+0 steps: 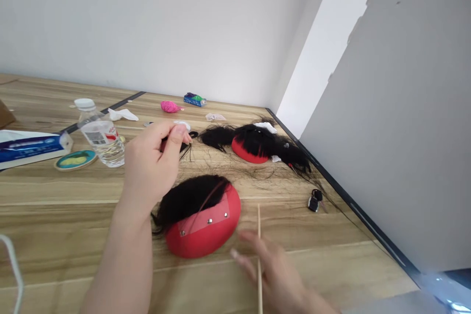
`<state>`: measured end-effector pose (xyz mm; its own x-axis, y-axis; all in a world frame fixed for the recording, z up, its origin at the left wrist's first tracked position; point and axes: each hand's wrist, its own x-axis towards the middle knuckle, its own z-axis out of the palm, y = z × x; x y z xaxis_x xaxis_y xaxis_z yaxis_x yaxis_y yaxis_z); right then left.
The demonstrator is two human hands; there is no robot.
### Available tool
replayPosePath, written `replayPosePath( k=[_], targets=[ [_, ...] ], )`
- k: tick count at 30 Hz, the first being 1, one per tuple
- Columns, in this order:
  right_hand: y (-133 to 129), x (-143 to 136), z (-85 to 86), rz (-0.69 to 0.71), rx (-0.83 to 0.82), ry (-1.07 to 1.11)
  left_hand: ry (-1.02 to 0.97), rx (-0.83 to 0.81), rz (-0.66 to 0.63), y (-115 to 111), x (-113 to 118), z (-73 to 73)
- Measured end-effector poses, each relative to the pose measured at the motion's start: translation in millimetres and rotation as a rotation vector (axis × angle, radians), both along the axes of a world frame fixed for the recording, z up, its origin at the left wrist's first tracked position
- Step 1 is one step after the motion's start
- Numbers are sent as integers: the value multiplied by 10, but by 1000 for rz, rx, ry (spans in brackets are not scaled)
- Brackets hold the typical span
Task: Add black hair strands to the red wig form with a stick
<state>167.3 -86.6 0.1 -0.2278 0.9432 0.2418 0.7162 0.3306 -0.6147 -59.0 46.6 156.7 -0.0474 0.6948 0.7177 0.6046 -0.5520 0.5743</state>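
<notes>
My left hand (152, 157) is raised above the table, its thumb and fingers pinched together. Dark hair strands (187, 149) show by its fingertips; I cannot tell whether they are in the pinch or behind it. Below it lies a red dome-shaped block (206, 243) with a mat of black hair (195, 196) on its upper side. Along the hair's edge, a clear strip (198, 222) is fixed by three silver pins. To the right of the block is my right hand (274, 265), blurred, with a thin wooden stick (259, 225) between its fingers, pointing away from me.
Farther back, a second red block (248, 153) carries long black hair (221, 136). Keys (314, 200) lie to the right. A water bottle (101, 132), a round coaster (75, 160) and a tissue pack (33, 147) are at left. Pink yarn (170, 106) sits near the wall.
</notes>
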Motion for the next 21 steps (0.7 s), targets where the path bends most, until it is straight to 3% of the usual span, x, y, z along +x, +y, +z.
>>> replayPosePath(
  k=[3, 6, 11, 18, 21],
  targets=[
    [-160, -90, -354, 197, 124, -163, 6, -9, -2, 11, -24, 7],
    [-95, -40, -384, 249, 71, -197, 6, -33, -23, 9, -41, 4],
    [289, 318, -229, 97, -61, -229, -16, -50, 6, -7, -68, -2],
    [1083, 746, -392, -29, -36, -227, 4, -25, 42, 34, -94, 6],
    [1430, 854, -385, -132, -66, -198, 29, -40, 74, 35, -81, 9]
  ],
)
